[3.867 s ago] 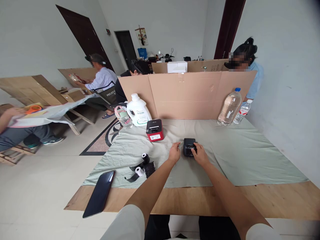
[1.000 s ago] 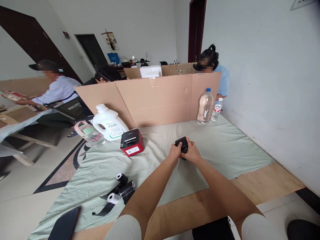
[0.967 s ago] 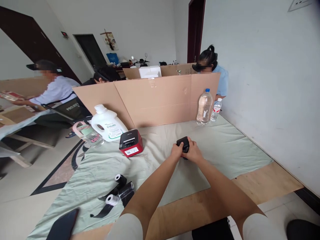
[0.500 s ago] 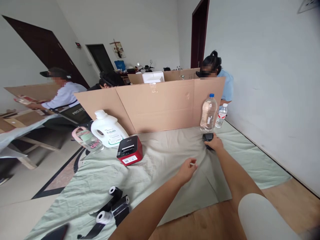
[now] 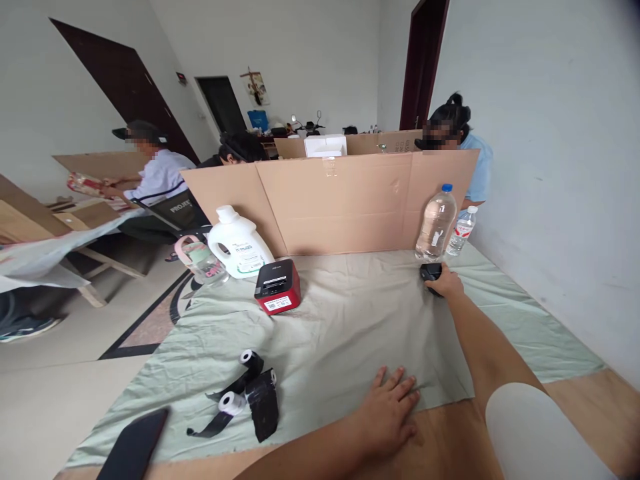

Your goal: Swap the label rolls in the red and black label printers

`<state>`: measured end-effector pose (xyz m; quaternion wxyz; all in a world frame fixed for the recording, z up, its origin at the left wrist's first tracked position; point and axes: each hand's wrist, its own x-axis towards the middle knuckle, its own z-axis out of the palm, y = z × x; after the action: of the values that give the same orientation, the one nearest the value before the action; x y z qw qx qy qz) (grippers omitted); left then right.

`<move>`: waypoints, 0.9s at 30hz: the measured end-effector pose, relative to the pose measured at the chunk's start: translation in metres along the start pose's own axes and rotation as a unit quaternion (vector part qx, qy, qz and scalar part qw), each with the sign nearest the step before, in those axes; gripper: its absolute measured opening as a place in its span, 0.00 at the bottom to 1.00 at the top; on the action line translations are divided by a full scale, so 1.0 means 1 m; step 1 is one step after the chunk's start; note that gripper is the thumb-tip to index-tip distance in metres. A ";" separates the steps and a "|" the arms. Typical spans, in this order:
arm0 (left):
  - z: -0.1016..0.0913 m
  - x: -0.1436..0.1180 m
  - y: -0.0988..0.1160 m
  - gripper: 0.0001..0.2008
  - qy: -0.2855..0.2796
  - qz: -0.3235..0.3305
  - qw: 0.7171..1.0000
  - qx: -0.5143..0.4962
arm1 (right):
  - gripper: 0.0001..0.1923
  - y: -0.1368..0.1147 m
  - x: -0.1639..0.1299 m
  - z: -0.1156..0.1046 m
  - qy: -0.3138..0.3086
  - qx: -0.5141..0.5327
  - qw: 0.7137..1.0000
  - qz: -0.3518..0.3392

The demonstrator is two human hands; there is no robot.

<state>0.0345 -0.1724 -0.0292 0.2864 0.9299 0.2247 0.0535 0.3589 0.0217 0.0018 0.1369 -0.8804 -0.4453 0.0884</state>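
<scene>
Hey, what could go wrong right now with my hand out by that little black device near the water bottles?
The right hand holds the small black device close beside the large water bottle; a nudge might tip it onto the device or the cloth. The left hand presses flat on the cloth edge, so dragging it could shift the red printer.

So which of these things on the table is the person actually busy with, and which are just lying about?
In hand:
- small black box-shaped device, under the right hand
- pale green cloth, with the left hand flat on its near edge

Lying about:
- red and black label printer
- white detergent jug
- large clear water bottle
- black and white tape rolls
- black phone
</scene>
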 end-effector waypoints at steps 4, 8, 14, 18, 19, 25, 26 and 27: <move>0.000 -0.011 0.006 0.28 -0.008 0.022 1.000 -0.013 | 0.51 0.000 0.001 -0.002 0.019 0.004 1.000 0.013; 0.002 -0.016 0.003 0.24 -0.014 0.033 0.999 -0.011 | 0.51 0.005 0.004 0.003 0.012 0.009 1.000 0.020; -0.063 -0.037 -0.048 0.16 0.137 0.002 0.990 -0.040 | 0.47 -0.003 -0.003 0.011 0.086 -0.013 0.996 -0.011; -0.153 -0.078 -0.114 0.12 0.394 -0.211 0.895 -0.007 | 0.33 -0.056 -0.041 0.015 0.139 -0.016 0.980 -0.144; -0.173 -0.089 -0.131 0.11 0.440 -0.258 0.860 -0.013 | 0.31 -0.075 -0.054 0.019 0.123 -0.006 0.976 -0.181; -0.226 -0.121 -0.206 0.21 0.525 -0.503 0.656 -0.203 | 0.27 -0.211 -0.144 0.067 -0.122 0.152 0.914 -0.356; -0.227 -0.120 -0.212 0.23 0.521 -0.510 0.640 -0.241 | 0.29 -0.231 -0.157 0.077 -0.166 0.192 0.900 -0.353; -0.226 -0.119 -0.217 0.23 0.517 -0.508 0.633 -0.272 | 0.30 -0.248 -0.167 0.087 -0.206 0.242 0.886 -0.338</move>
<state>-0.2069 0.0484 0.0410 0.3451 0.3689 0.7480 0.4305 0.0477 0.0413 0.0045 0.2724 -0.5783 -0.6990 0.3206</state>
